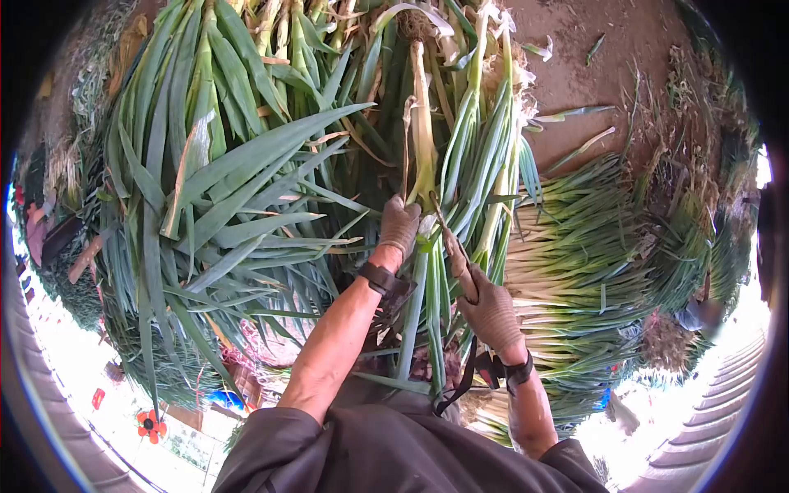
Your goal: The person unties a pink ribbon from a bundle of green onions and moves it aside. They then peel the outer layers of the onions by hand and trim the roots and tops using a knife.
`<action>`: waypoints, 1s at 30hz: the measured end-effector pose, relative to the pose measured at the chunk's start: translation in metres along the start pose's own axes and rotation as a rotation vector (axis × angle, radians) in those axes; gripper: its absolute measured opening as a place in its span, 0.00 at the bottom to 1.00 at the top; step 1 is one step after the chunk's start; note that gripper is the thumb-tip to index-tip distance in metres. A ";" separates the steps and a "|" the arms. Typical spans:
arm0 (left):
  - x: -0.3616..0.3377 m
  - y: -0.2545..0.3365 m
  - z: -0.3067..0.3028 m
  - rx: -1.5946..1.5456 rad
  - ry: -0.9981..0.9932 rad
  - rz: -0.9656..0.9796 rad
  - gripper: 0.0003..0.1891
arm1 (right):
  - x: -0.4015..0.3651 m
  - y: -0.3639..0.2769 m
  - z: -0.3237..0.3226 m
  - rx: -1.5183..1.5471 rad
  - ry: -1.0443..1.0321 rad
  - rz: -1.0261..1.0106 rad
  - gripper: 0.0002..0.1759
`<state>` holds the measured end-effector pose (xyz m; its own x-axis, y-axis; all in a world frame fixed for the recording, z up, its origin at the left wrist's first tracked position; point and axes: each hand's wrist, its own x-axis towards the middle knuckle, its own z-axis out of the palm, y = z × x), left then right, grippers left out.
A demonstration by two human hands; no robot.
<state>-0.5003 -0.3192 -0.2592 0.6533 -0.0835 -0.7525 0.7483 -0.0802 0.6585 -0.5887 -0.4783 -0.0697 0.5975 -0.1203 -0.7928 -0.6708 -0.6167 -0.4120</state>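
Note:
A large green onion lies lengthwise in front of me, roots at the far end and green leaves toward my body. My left hand, in a tan glove, is closed on the left side of this stalk, where the leaves begin. In my right hand, also gloved, is a tool with a worn wooden handle. Its thin dark end touches the stalk near the leaf base, just right of my left hand. Both wrists wear dark bands.
Large leafy onions are heaped at the left and behind the stalk. Rows of thinner green onions lie at the right. Brown ground with loose leaf scraps shows at the upper right.

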 end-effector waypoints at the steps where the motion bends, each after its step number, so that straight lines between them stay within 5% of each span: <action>1: 0.000 0.002 -0.002 0.023 0.007 0.005 0.12 | 0.006 -0.001 0.002 0.017 0.018 -0.023 0.30; 18: 0.010 -0.011 -0.006 0.043 0.055 -0.024 0.24 | 0.126 -0.011 0.001 -0.068 0.240 -0.158 0.27; 30: 0.007 -0.016 -0.002 -0.108 -0.066 -0.039 0.18 | 0.244 -0.042 -0.027 -0.106 0.349 -0.234 0.20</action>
<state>-0.5077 -0.3164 -0.2749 0.6169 -0.1474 -0.7731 0.7835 0.0222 0.6209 -0.4025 -0.5021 -0.2340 0.8530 -0.2123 -0.4767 -0.4617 -0.7328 -0.4998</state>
